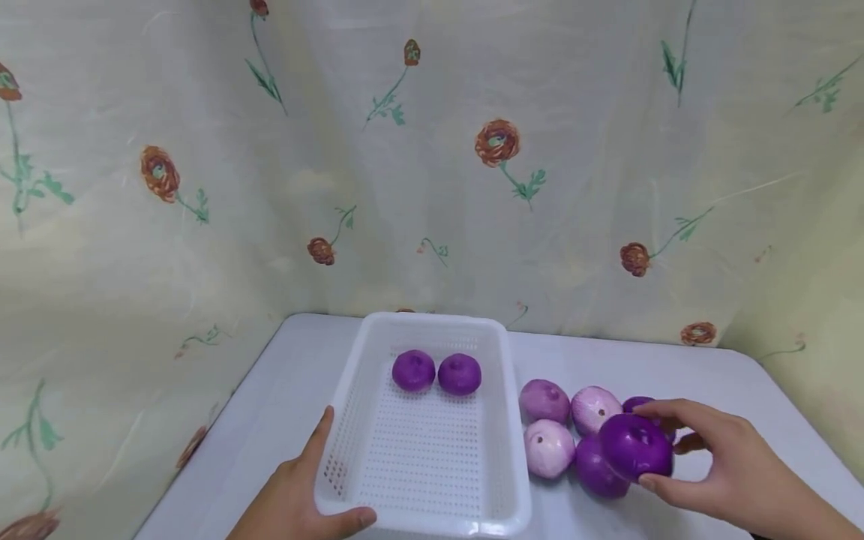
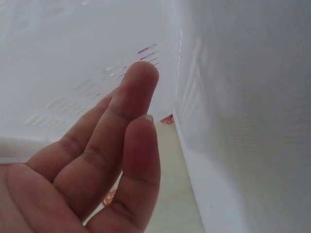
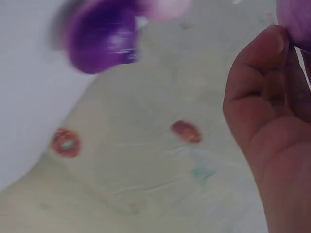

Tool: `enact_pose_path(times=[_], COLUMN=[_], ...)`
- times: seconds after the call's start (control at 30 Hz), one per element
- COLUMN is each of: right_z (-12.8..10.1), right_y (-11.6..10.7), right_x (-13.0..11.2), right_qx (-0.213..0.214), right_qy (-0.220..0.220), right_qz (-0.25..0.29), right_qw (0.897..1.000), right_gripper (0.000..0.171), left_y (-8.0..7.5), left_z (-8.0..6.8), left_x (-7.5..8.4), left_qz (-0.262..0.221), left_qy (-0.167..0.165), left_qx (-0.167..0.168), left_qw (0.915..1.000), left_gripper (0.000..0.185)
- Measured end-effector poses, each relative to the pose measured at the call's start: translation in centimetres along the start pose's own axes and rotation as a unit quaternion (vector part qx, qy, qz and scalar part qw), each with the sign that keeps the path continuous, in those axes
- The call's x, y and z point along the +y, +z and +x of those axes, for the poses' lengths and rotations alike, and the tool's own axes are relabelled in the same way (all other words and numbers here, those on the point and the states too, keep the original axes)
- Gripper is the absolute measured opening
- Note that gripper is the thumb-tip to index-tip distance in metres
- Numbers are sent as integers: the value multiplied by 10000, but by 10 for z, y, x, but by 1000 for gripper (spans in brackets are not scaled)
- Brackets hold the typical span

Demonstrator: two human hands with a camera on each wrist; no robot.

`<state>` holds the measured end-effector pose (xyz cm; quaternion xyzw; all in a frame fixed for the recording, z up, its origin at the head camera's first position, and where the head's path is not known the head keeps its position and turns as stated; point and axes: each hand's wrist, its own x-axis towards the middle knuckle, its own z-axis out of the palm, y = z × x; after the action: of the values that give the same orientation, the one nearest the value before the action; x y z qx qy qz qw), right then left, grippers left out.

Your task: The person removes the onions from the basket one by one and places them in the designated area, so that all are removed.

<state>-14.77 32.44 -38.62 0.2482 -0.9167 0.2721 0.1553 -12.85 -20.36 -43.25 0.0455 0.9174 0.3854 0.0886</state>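
Observation:
My right hand holds a dark purple onion between thumb and fingers, at the right side of the onion pile. Under and beside it lie another purple onion, a pale onion, a pink-white onion and a light purple onion. My left hand grips the near left corner of a white plastic basket, thumb over the rim. In the left wrist view, its fingers lie along the basket's outer wall. Two purple onions sit at the basket's far end.
One more purple onion is partly hidden behind the right hand. The white table carries everything, and a flowered curtain hangs round its back and sides. The basket's right wall stands close to the pile.

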Motion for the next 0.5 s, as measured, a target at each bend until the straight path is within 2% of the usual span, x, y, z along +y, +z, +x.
enact_pose_path(times=[0.13,0.27,0.37,0.5], right_z=[-30,-50,-58,-63], right_y=[4,11,15,19], right_x=[23,40,47,52], right_qx=[308,587,690,719], right_qy=[940,1560,1861,2049], right_qz=[-290,-523,-672,-779], right_qw=[9947,9846,9778,9730], right_gripper=[68,65,65,68], left_y=[-1,-3,-2,-1], left_z=[-2,-2,-1,-1], left_x=[2,2,2,1], left_qz=[46,105,18,5], left_qy=[-3,-32,-49,66], left_qx=[-3,13,-23,-25], left_qw=[10000,9999,10000,10000], left_gripper=[139,138,137,136])
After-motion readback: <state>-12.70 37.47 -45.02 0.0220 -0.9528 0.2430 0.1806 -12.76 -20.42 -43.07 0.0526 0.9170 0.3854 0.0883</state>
